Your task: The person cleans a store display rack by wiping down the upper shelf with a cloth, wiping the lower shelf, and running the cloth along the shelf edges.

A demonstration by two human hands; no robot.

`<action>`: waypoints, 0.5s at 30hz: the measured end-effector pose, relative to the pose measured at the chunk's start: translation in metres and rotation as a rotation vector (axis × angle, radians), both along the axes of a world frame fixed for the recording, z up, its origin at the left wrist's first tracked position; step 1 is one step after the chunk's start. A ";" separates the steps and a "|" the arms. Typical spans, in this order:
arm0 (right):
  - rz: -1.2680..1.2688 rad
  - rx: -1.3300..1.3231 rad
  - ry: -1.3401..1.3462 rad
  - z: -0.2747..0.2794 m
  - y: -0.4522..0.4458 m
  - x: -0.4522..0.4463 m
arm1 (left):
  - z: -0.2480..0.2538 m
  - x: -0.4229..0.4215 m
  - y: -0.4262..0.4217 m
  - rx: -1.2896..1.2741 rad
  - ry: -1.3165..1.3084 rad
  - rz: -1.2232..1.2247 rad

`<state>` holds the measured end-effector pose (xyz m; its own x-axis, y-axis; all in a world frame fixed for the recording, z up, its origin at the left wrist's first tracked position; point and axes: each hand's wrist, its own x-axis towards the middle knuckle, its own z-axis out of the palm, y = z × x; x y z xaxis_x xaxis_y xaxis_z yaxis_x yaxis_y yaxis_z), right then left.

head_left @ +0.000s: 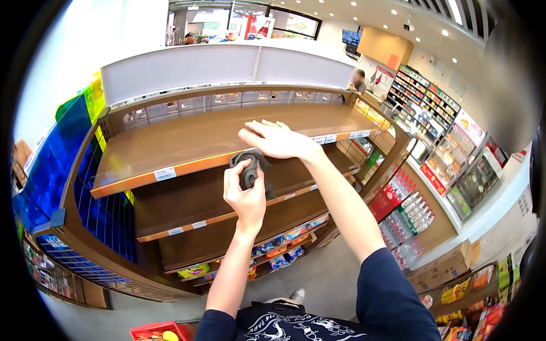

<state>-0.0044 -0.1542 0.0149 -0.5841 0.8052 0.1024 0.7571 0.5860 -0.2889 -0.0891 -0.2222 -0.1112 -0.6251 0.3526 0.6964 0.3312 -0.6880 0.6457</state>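
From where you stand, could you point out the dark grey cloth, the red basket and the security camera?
Dark grey cloth (249, 177): head view, middle of the bunched part.
Red basket (152, 327): head view, on its far rim.
Security camera (408, 26): head view, on its body below the ceiling.

A dark navy short-sleeved top (307, 329) is worn, its sleeves (392, 284) ended above the elbows. The front is printed in white with line-drawn figures and lettering, of which "THE PARK" can be read. A pale shoe (298, 295) is seen below. Both hands (245, 196) are left bare.
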 end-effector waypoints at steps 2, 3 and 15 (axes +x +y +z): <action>0.184 -0.154 0.186 0.015 0.009 0.017 | -0.003 -0.001 0.001 -0.010 -0.009 -0.029; 0.072 -0.087 0.142 0.021 0.008 0.028 | -0.001 -0.002 0.000 0.013 0.026 0.011; -0.122 0.072 -0.061 -0.007 0.017 0.067 | -0.009 0.013 0.011 0.042 -0.010 0.076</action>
